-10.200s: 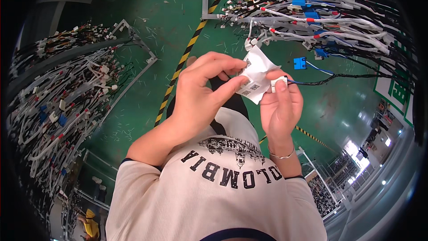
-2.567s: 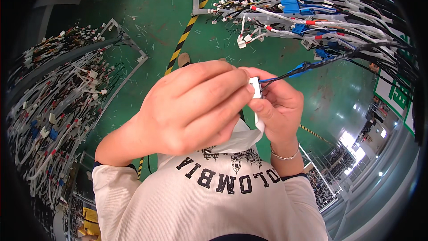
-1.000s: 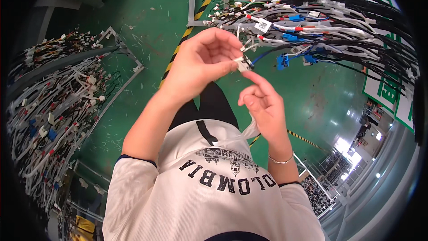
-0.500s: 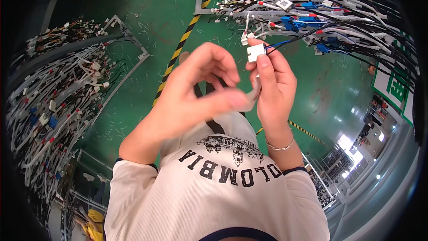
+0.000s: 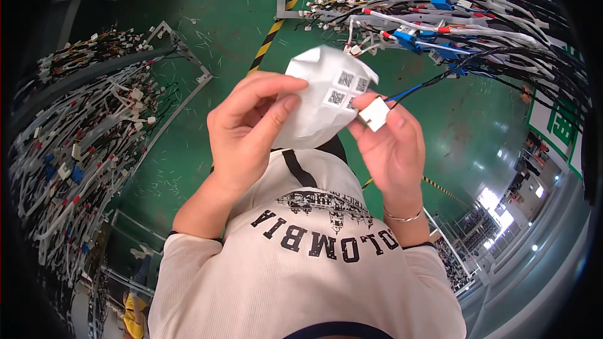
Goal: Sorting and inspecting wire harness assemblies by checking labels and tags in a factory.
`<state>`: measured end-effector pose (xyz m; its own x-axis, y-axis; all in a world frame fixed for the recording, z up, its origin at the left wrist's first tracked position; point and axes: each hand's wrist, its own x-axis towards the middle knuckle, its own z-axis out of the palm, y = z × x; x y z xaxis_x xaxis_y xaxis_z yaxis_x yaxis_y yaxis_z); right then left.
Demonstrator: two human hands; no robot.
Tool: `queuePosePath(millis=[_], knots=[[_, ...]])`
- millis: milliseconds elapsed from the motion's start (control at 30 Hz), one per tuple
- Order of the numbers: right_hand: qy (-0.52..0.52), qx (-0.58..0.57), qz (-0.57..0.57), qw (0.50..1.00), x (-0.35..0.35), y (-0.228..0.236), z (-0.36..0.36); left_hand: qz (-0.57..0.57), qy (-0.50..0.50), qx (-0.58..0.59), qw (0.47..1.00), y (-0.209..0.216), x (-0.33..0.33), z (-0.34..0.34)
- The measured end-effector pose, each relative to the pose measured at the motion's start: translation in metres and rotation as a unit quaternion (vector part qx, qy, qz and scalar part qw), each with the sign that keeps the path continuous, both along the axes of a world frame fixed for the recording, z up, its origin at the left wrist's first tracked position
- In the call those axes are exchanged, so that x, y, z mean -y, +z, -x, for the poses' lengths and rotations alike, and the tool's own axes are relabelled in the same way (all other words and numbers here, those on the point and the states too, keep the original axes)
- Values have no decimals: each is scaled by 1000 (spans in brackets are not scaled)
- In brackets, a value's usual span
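My left hand (image 5: 248, 125) is closed at the left side of a crumpled white sheet of labels (image 5: 308, 116), with thumb and index finger bent over its face. Small square printed codes show on the sheet's right part. In my right hand (image 5: 396, 150), a white plastic connector (image 5: 375, 113) is pinched between thumb and fingers. Black and blue wires (image 5: 408, 92) run from the connector up to the right. The sheet's right edge passes behind my right fingertips; whether they grip it too is hidden.
A thick bundle of cables (image 5: 477, 16) with white and blue connectors hangs at the upper right. Another cable mass (image 5: 81, 150) fills a rack on the left. Yellow-black tape (image 5: 267, 44) crosses the green floor, where wire scraps lie. A person in yellow (image 5: 133, 314) is at the lower left.
The sheet, seen edge-on before, is now spread out between my hands. My right hand and the connector have moved down and slightly right. My left hand has drawn back left, its fingers now closer together.
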<state>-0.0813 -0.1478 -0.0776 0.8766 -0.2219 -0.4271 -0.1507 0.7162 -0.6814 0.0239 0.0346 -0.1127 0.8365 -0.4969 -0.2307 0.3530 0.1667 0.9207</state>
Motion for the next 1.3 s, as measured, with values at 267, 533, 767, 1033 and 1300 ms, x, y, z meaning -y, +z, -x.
queuePosePath(millis=[267, 533, 767, 1033, 1300], knots=[[37, -52, 256, 965, -7, 6, -2, -274, 16, 498, 823, 22, 11, -2], [42, 3, 299, 953, -5, 3, 2, -212, -36, 384, 898, 20, 33, -1], [70, 20, 395, 916, -1, 5, 5, -219, -27, 378, 899, 22, 37, 3], [79, 23, 422, 903, 0, 6, 7, -238, -15, 383, 893, 23, 41, 8], [89, 25, 507, 857, 2, 3, 5, -248, -22, 376, 893, 23, 42, 6]])
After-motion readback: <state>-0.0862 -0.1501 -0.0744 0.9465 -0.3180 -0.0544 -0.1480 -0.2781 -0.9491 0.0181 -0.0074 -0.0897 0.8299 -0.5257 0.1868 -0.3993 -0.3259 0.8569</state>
